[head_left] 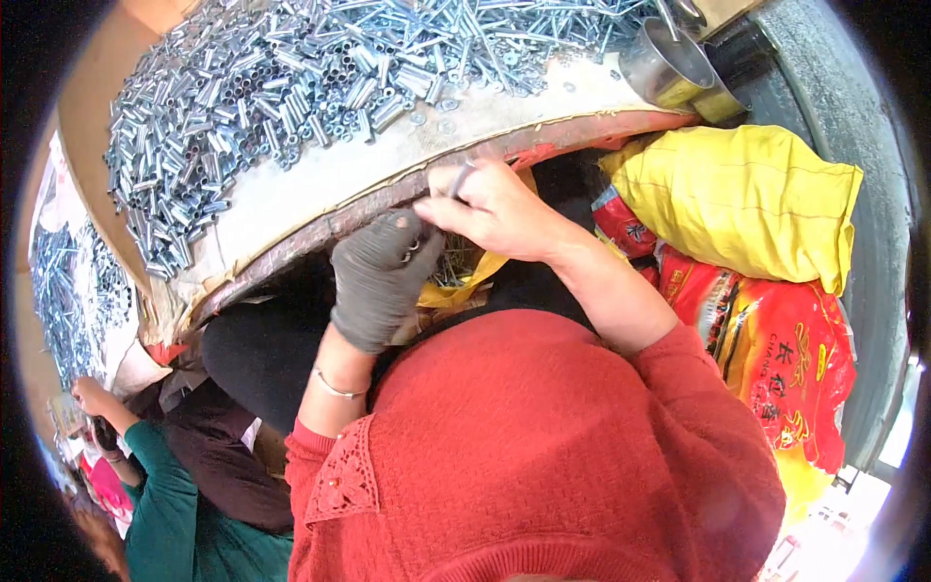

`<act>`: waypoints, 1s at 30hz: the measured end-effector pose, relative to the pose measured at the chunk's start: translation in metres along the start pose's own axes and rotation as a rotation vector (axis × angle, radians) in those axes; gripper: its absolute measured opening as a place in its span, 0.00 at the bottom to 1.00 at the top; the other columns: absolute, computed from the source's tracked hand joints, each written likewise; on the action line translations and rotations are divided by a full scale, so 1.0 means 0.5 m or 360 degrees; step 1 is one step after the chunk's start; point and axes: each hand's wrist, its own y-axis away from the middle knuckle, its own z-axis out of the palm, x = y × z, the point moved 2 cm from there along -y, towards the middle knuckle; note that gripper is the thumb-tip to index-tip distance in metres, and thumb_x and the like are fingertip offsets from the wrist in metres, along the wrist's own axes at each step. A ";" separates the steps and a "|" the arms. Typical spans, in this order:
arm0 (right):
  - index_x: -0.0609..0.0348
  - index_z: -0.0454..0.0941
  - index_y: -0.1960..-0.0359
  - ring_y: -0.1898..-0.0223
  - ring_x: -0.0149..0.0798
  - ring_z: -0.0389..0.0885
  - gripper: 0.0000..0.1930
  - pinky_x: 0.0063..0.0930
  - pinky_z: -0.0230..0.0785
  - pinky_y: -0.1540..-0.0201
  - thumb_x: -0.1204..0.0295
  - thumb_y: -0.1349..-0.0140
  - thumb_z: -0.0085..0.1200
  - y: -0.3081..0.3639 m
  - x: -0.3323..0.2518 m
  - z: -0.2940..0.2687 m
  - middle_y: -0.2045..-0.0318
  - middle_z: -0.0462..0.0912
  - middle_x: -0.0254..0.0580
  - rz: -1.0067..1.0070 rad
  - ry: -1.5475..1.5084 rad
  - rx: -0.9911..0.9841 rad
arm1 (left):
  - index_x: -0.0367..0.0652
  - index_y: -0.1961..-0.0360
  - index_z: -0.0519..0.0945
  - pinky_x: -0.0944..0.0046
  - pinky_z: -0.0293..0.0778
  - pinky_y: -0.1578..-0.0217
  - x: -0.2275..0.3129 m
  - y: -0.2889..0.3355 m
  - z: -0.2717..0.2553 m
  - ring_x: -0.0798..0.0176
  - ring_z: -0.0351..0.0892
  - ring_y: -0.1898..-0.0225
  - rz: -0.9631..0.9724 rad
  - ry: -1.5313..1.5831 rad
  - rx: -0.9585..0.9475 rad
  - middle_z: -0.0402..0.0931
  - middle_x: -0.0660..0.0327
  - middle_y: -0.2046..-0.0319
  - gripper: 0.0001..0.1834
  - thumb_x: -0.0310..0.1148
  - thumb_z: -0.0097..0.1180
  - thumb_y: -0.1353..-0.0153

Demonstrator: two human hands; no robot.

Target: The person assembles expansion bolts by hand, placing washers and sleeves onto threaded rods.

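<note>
To the right of the right hand [495, 209] a plump yellow sack [747, 199] lies against the grey wall. Below it, beside the right forearm, sits a glossy red bag [786, 359] with yellow printing. Just under the hand a smaller yellow bag [465, 284] gapes, perhaps holding small metal parts.

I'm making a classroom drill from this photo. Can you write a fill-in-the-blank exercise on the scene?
1. The left hand wears a ____ glove.
2. The bare right hand pinches a small metal ____ at the table edge.
3. The sack beside the metal cups is ____.

Missing words: grey; bolt; yellow
</note>
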 end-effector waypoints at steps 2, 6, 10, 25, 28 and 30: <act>0.62 0.70 0.79 0.78 0.30 0.65 0.14 0.28 0.59 0.74 0.67 0.39 0.53 0.019 -0.020 -0.019 0.82 0.66 0.37 -0.0115 -0.0295 -0.0239 | 0.38 0.73 0.80 0.71 0.70 0.73 -0.016 -0.007 -0.023 0.76 0.72 0.74 -0.0392 0.1110 -0.0522 0.75 0.65 0.78 0.04 0.27 0.62 0.49; 0.63 0.73 0.75 0.77 0.30 0.68 0.11 0.25 0.61 0.73 0.69 0.38 0.53 0.012 0.011 -0.033 0.81 0.70 0.35 0.0056 -0.0311 -0.0438 | 0.38 0.71 0.80 0.73 0.69 0.72 -0.035 -0.017 0.013 0.76 0.72 0.74 -0.0402 0.1146 -0.0591 0.75 0.67 0.77 0.05 0.27 0.61 0.48; 0.62 0.76 0.68 0.71 0.32 0.78 0.10 0.26 0.70 0.67 0.66 0.40 0.56 -0.016 0.101 -0.099 0.77 0.78 0.41 0.0367 0.0327 0.0289 | 0.37 0.66 0.79 0.74 0.68 0.73 -0.071 -0.003 0.033 0.76 0.70 0.76 -0.0762 0.1198 -0.0254 0.74 0.67 0.78 0.07 0.29 0.59 0.45; 0.62 0.74 0.62 0.65 0.55 0.81 0.11 0.47 0.73 0.61 0.70 0.41 0.42 -0.095 0.118 -0.179 0.63 0.80 0.55 0.0938 0.1808 0.0601 | 0.38 0.59 0.75 0.76 0.61 0.88 -0.097 0.030 0.010 0.72 0.69 0.86 -0.0902 0.2234 0.0176 0.76 0.61 0.78 0.18 0.45 0.53 0.37; 0.61 0.74 0.60 0.69 0.48 0.83 0.10 0.40 0.75 0.64 0.69 0.39 0.48 -0.060 0.044 -0.213 0.68 0.81 0.51 -0.0001 0.1864 0.1174 | 0.39 0.56 0.74 0.76 0.66 0.86 -0.102 0.036 0.010 0.69 0.74 0.82 -0.0887 0.2705 0.0294 0.77 0.58 0.74 0.17 0.43 0.51 0.36; 0.62 0.74 0.62 0.73 0.36 0.83 0.08 0.28 0.74 0.70 0.73 0.40 0.56 -0.049 0.009 -0.220 0.73 0.81 0.45 -0.0112 0.0947 0.1340 | 0.40 0.53 0.74 0.75 0.68 0.84 -0.113 0.046 0.006 0.64 0.76 0.73 -0.0803 0.2792 0.0193 0.75 0.54 0.66 0.18 0.44 0.49 0.35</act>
